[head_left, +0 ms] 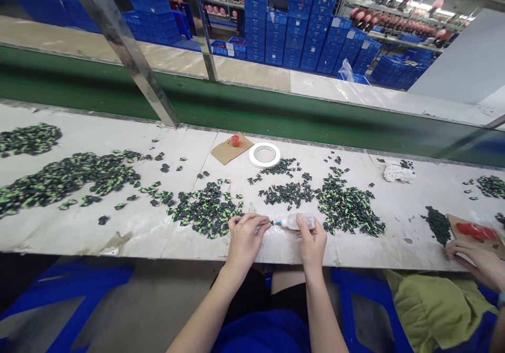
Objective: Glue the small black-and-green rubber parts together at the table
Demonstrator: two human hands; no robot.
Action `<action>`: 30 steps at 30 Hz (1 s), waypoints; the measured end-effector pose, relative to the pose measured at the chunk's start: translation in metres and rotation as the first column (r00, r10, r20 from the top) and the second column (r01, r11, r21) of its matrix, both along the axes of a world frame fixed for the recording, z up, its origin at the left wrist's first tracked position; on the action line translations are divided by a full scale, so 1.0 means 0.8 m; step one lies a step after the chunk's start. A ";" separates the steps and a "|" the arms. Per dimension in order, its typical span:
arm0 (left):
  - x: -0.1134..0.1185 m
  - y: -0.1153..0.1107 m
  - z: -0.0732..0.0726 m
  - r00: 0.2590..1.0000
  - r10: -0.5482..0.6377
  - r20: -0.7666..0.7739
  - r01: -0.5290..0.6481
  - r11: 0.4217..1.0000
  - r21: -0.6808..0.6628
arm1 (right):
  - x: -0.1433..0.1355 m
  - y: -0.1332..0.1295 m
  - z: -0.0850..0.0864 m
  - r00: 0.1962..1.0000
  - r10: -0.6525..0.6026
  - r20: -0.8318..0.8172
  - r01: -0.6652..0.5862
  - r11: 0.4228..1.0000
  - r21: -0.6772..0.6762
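1. The left hand is above the table, its grip pinching a small dark part between the thumb and fingertips
2. The right hand has its grip closed round a clear bottle, thumb along the near side, the bottle lying nearly level
3. The bottle's blue tip points left at the part; whether the two touch is too small to tell
4. The part is between the two hands, near the front edge of the table
5. Just beyond the left hand spreads the left pile of black-and-green pieces; the right pile, with similar pieces, is just beside the right hand
6. Between these piles and farther back are small black bits, with a white tape roll behind them
7. Left of the tape roll, a red pot stands on a piece of cardboard
8. A long pile of black-and-green pieces stretches across the left of the table
9. At the far right, a co-worker's hand rests near a dark heap
10. Stacked blue crates stand beyond the green strip behind the table
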State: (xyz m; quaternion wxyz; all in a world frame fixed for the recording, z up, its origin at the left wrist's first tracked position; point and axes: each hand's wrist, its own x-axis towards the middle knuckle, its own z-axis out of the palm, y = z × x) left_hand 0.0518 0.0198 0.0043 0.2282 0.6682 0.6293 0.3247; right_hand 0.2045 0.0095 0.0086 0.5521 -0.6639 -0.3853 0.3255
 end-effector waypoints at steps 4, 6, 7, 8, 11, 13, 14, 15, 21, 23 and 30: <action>0.000 0.001 -0.001 1.000 -0.003 0.001 0.003 1.000 -0.007 | 0.000 0.000 0.001 1.000 -0.025 -0.017 0.025 0.999 0.021; 0.000 0.001 -0.001 1.000 -0.002 0.000 0.002 1.000 -0.005 | 0.000 0.001 0.001 1.000 -0.014 -0.026 0.015 1.000 0.026; 0.000 0.001 -0.001 1.000 -0.001 -0.001 0.001 1.000 -0.002 | 0.001 0.001 0.000 1.000 -0.005 -0.030 0.006 1.000 0.025; 0.000 0.001 0.000 1.000 0.002 -0.002 -0.002 1.000 0.002 | 0.001 0.001 -0.001 0.999 0.005 -0.032 -0.004 1.000 0.024; 0.000 0.001 0.000 1.000 0.005 -0.001 -0.005 1.000 0.024 | 0.002 0.001 -0.003 1.000 0.019 -0.023 -0.019 1.000 0.020; 0.000 0.001 -0.001 1.000 0.007 0.000 -0.007 0.999 0.037 | 0.002 0.001 -0.006 1.000 0.022 -0.001 -0.022 1.000 0.009; 0.000 0.001 -0.002 1.000 0.008 0.002 -0.008 0.999 0.041 | 0.003 0.001 -0.006 1.000 0.021 0.009 -0.022 1.000 0.004; 0.000 0.001 -0.002 1.000 0.007 0.006 -0.008 0.999 0.043 | 0.003 0.001 -0.007 1.000 0.021 0.013 -0.021 1.000 0.002; 0.000 0.002 -0.004 1.000 -0.004 0.029 0.002 0.998 0.068 | 0.002 0.001 -0.005 1.000 0.019 -0.008 -0.019 1.000 0.021; 0.000 0.001 -0.004 1.000 0.002 0.031 -0.004 0.997 0.078 | 0.001 0.001 -0.003 1.000 0.018 -0.005 -0.018 1.000 0.022; -0.001 0.002 -0.006 1.000 0.006 0.010 -0.007 0.996 0.094 | -0.001 0.002 -0.002 1.000 -0.007 -0.018 0.007 1.000 0.024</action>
